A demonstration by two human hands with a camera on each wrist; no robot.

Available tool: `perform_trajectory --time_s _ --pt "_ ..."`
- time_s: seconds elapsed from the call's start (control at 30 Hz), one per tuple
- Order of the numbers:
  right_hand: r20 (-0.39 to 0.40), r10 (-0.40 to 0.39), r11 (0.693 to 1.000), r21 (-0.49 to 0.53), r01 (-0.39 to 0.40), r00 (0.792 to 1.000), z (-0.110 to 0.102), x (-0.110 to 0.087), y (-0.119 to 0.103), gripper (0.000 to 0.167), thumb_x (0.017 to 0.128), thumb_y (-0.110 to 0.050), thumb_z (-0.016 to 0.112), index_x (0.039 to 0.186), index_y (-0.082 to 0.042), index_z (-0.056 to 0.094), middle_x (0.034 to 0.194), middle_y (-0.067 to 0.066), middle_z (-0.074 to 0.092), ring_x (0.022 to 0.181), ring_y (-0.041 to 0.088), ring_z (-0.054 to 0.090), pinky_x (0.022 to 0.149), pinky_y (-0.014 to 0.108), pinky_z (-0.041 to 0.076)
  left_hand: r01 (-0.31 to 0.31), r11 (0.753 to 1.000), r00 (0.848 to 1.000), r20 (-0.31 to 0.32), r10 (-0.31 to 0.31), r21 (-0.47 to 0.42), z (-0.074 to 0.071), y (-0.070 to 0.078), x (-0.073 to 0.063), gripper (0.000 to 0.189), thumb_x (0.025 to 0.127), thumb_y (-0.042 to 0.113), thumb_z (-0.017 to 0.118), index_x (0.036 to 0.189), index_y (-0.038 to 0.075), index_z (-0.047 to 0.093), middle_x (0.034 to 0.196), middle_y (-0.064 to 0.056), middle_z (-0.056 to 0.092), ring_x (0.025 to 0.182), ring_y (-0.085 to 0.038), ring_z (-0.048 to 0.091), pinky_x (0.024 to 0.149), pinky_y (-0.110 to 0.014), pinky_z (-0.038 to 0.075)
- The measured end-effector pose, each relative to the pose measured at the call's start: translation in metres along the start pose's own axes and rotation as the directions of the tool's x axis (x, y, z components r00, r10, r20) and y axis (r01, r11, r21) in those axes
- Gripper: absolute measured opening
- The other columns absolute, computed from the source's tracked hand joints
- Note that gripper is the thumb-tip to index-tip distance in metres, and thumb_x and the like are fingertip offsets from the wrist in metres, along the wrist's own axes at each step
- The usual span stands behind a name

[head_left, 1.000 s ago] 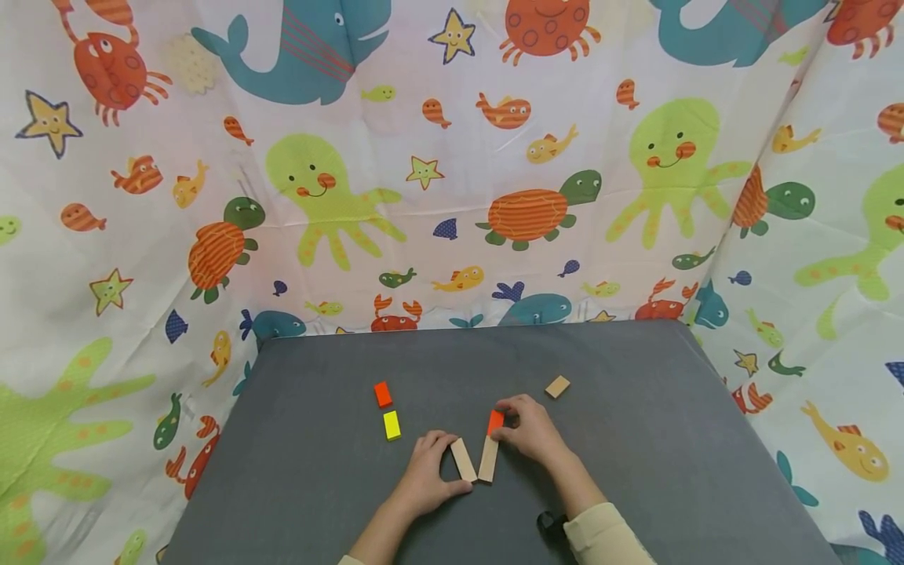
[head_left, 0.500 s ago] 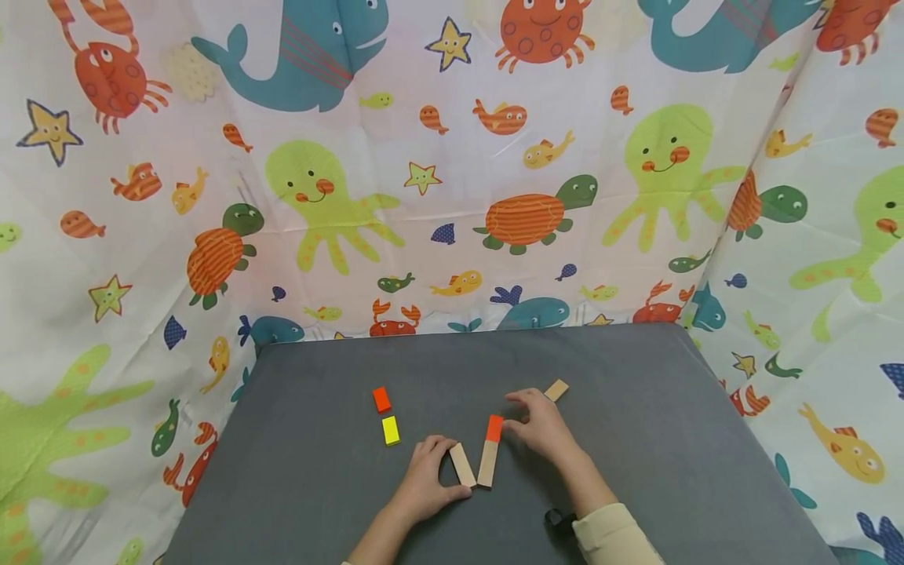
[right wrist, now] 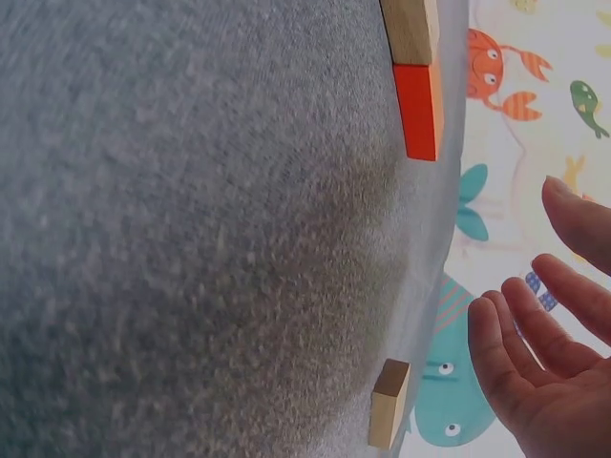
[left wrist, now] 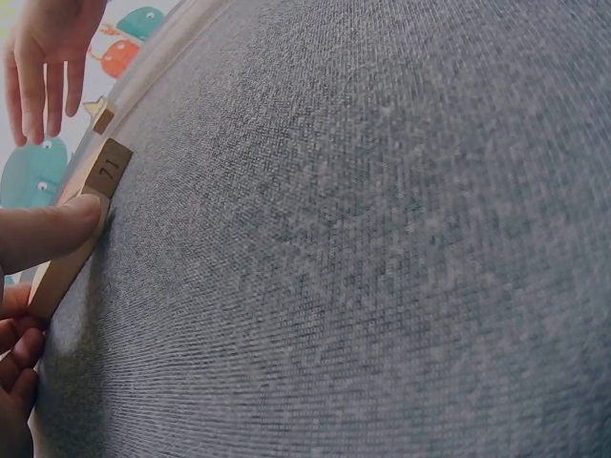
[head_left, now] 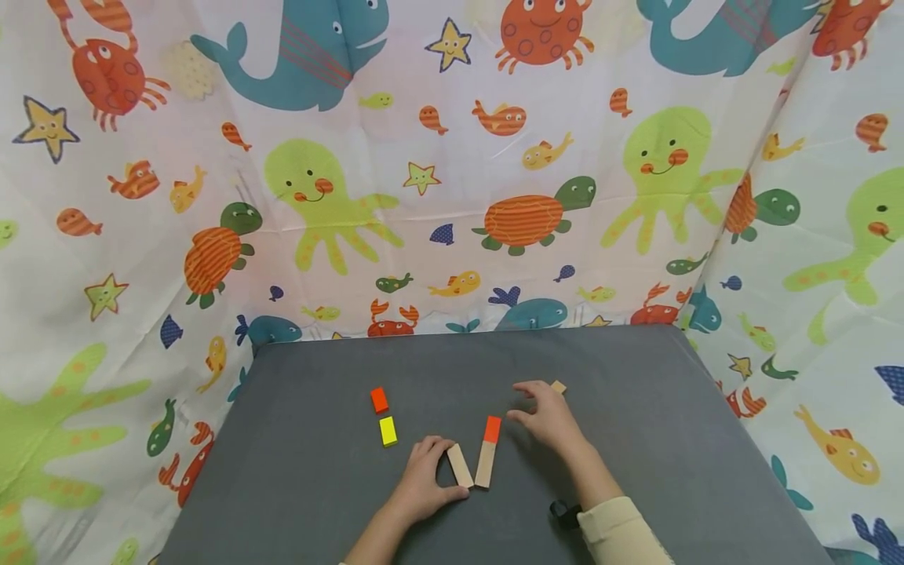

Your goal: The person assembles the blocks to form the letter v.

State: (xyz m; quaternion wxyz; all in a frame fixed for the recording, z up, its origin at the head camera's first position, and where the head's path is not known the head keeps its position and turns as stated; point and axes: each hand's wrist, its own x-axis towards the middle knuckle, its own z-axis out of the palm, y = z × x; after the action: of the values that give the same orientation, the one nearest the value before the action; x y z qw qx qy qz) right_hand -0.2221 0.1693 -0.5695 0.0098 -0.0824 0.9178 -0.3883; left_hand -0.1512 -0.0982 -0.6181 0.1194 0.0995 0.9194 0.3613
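Note:
In the head view, my left hand [head_left: 422,480] holds a long plain wooden block [head_left: 460,466] between its thumb at the near end and its fingertips at the far end. Beside it lies a second long wooden block [head_left: 485,466], and the two lean together at the near end like a V. An orange-red block [head_left: 493,428] continues the second one at its far end. My right hand [head_left: 552,420] hovers right of it with fingers spread, holding nothing. Partly hidden behind that hand is a short wooden block [head_left: 559,387], whole in the right wrist view as a small wooden block [right wrist: 389,405].
On the left of the grey table [head_left: 304,471], another orange-red block [head_left: 380,400] lies just beyond a yellow block [head_left: 388,431]. A black strap [head_left: 565,515] hangs by the right sleeve [head_left: 621,530]. A sea-animal curtain [head_left: 452,188] rises along the table's back edge.
My right hand has let go of the orange-red block and moved right and away from me, now covering part of the short wooden block. My left hand keeps its hold.

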Motion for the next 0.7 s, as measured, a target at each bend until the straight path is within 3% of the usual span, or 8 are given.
perform_trajectory --time_s 0.3,0.7 --pt "-0.012 0.004 1.0 -0.02 -0.004 1.0 -0.006 0.004 0.002 0.055 0.085 -0.021 0.083 0.133 -0.004 0.063 0.13 0.017 0.061 0.109 0.035 0.065 0.085 0.048 0.057 -0.005 1.0 1.0 -0.004 0.005 -0.019 0.0 0.0 0.0 0.081 0.072 0.046 0.09 0.138 0.016 0.057 0.138 -0.005 0.05 0.125 -0.028 0.044 0.103 -0.055 0.044" --pt "-0.077 0.024 0.999 0.036 -0.021 0.997 -0.013 0.002 0.01 0.053 0.087 -0.02 0.081 0.134 -0.004 0.063 0.131 0.018 0.061 0.115 0.039 0.062 0.091 0.05 0.055 -0.039 0.999 0.999 -0.009 0.039 0.002 0.001 -0.004 0.0 0.082 0.07 0.047 0.09 0.137 0.015 0.057 0.135 -0.003 0.051 0.123 -0.028 0.045 0.101 -0.054 0.045"
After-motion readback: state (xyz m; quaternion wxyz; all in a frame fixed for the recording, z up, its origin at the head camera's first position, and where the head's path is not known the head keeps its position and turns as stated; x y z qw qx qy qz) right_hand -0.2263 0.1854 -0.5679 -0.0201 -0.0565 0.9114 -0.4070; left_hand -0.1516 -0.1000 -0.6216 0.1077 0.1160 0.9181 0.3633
